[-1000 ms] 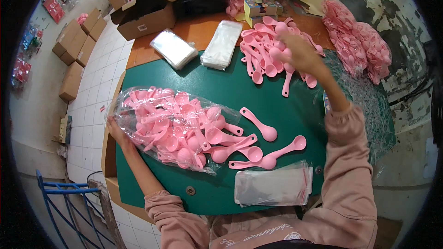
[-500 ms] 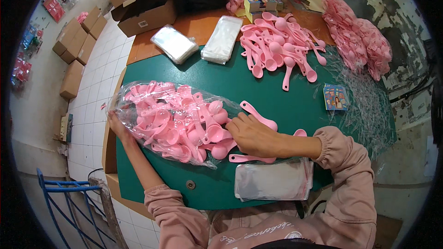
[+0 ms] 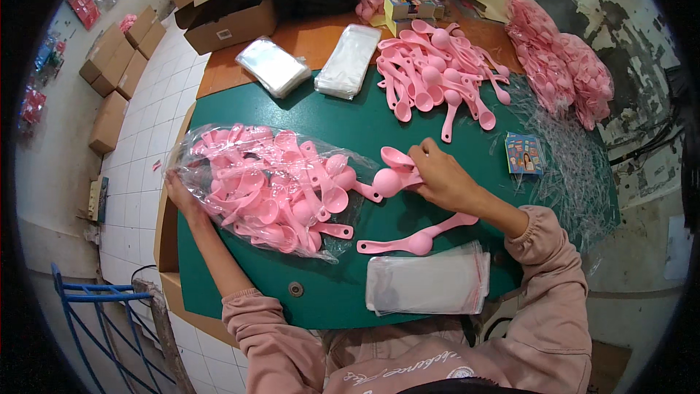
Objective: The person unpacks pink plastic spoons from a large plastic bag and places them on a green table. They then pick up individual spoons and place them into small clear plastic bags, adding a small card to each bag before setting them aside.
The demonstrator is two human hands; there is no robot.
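Note:
A clear plastic bag [image 3: 343, 237] of pink plastic scoops lies on the left of the green table, its mouth toward the right. My left hand [image 3: 179, 193] grips the bag's left end, with its fingertips partly hidden at the film. My right hand [image 3: 441, 175] is raised just right of the bag's mouth. In its closed fingers are pink scoops [image 3: 390, 181], at least two, held by their handles with the round bowls pointing left. Below that hand a few loose scoops [image 3: 419, 243] lie end to end. One scoop handle [image 3: 339, 230] sticks out of the bag.
A stack of clear sleeves [image 3: 426, 282] lies at the near edge. Farther back are two more sleeve stacks [image 3: 273, 67] [image 3: 348, 62] and a heap of scoops [image 3: 441, 73]. A small printed card stack [image 3: 523, 155], film scraps [image 3: 576, 182] and full pink bags [image 3: 558, 66] are at right.
My right hand has lifted away from the bag's mouth, up and to the right, with pink scoops now showing in it. My left hand stays at the bag.

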